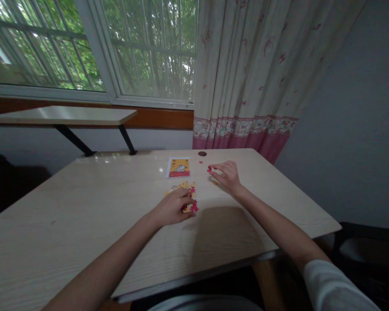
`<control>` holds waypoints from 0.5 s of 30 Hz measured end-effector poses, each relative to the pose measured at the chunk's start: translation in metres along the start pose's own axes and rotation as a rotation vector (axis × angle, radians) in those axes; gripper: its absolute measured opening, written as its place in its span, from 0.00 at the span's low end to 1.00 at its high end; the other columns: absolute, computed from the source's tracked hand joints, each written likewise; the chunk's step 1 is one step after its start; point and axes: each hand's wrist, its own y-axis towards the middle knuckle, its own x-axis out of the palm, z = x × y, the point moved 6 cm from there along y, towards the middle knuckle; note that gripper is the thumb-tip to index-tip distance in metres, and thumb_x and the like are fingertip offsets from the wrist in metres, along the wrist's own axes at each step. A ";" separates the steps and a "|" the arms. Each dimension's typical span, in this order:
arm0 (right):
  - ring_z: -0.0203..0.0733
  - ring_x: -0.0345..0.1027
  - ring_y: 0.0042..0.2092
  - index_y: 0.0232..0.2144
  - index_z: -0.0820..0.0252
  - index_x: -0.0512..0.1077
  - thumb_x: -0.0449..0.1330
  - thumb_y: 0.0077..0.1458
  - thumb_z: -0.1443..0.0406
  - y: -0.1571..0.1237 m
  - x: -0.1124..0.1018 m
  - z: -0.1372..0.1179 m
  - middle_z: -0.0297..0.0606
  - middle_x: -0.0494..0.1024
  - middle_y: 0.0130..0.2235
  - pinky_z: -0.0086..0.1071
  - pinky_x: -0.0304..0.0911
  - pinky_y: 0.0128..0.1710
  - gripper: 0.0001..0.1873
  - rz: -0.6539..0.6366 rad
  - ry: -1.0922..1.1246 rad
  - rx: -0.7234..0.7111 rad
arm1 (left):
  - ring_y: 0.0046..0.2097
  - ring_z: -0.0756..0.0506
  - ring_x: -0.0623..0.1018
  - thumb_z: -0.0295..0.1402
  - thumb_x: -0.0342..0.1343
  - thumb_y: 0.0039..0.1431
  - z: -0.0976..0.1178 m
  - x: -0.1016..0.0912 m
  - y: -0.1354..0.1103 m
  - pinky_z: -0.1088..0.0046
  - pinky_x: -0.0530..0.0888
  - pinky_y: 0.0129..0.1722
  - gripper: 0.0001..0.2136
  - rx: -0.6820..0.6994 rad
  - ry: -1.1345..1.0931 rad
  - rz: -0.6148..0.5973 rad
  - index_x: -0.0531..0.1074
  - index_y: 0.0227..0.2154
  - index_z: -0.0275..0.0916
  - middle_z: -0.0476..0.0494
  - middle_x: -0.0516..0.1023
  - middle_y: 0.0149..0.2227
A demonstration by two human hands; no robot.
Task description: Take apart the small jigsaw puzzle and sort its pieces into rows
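Observation:
My right hand (227, 175) reaches over the far right part of the desk, thumb and index finger at a small red puzzle piece (209, 169), which they seem to pinch. Under and beside my left hand (175, 206) lies a partly joined yellow and red jigsaw puzzle (180, 185). The curled fingers of that hand close around red and yellow pieces (193, 206) at its right side and hide part of it. Just behind the puzzle is a picture card (179, 167) with a white animal on yellow and red.
A loose red piece (201, 162) lies near the round cable hole (202, 153), and a yellow piece (215, 182) is below my right hand. At the back left, a raised shelf (61, 113) stands on black legs. Curtains (246, 86) hang behind the light wooden desk (100, 207).

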 end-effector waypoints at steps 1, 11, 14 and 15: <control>0.38 0.67 0.34 0.38 0.56 0.73 0.60 0.53 0.57 0.000 0.000 0.001 0.35 0.78 0.32 0.36 0.52 0.41 0.12 -0.002 0.002 0.000 | 0.37 0.45 0.69 0.41 0.55 0.54 0.000 0.001 0.000 0.69 0.66 0.37 0.12 0.000 -0.001 -0.005 0.74 0.35 0.38 0.43 0.69 0.32; 0.40 0.66 0.37 0.39 0.54 0.74 0.59 0.54 0.57 -0.003 0.005 0.006 0.37 0.78 0.35 0.37 0.51 0.43 0.13 -0.085 0.044 0.052 | 0.39 0.44 0.69 0.35 0.51 0.57 -0.005 0.001 0.000 0.67 0.66 0.39 0.08 -0.003 0.049 0.012 0.72 0.31 0.37 0.41 0.71 0.34; 0.40 0.66 0.38 0.39 0.55 0.74 0.59 0.53 0.56 -0.001 0.009 0.014 0.37 0.77 0.35 0.38 0.51 0.44 0.13 -0.118 0.056 0.104 | 0.41 0.43 0.70 0.35 0.52 0.56 -0.006 0.002 0.000 0.66 0.66 0.40 0.08 -0.006 0.051 0.019 0.72 0.35 0.37 0.41 0.71 0.35; 0.41 0.66 0.39 0.39 0.55 0.74 0.59 0.53 0.56 0.000 0.012 0.020 0.38 0.77 0.35 0.38 0.51 0.44 0.13 -0.129 0.058 0.139 | 0.41 0.42 0.70 0.35 0.52 0.56 -0.007 0.002 0.000 0.66 0.66 0.40 0.09 -0.007 0.055 0.018 0.72 0.35 0.37 0.41 0.71 0.35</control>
